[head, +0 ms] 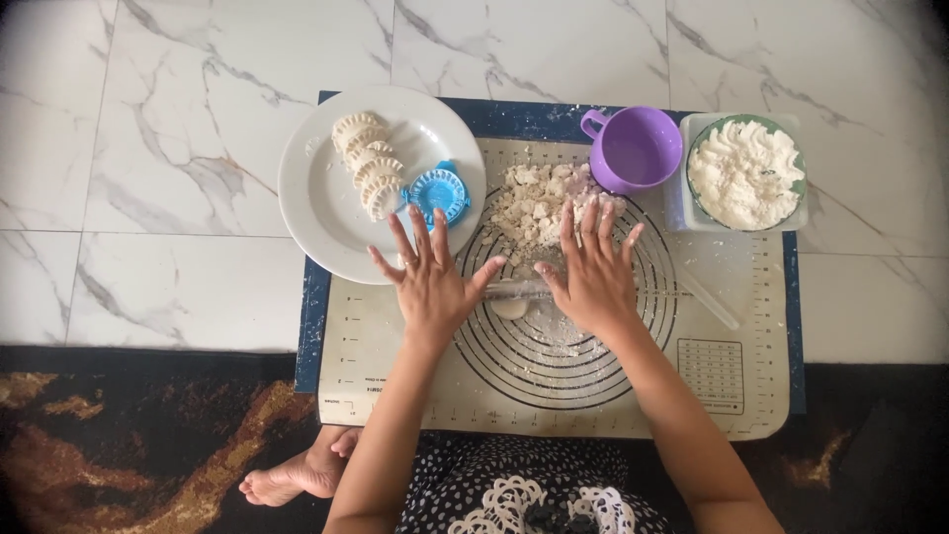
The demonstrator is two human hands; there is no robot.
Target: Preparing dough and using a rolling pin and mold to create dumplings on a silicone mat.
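My left hand and my right hand lie flat, fingers spread, palms pressing on a clear rolling pin that runs across a cream baking mat with printed circles. Under the pin, between the hands, sits a small flattened piece of dough. Just beyond the fingertips lies a heap of torn dough scraps. Neither hand grips anything.
A white plate at the left holds several folded dumplings and a blue dumpling press. A purple cup and a bowl of flour stand at the back right. My bare foot rests on a patterned rug.
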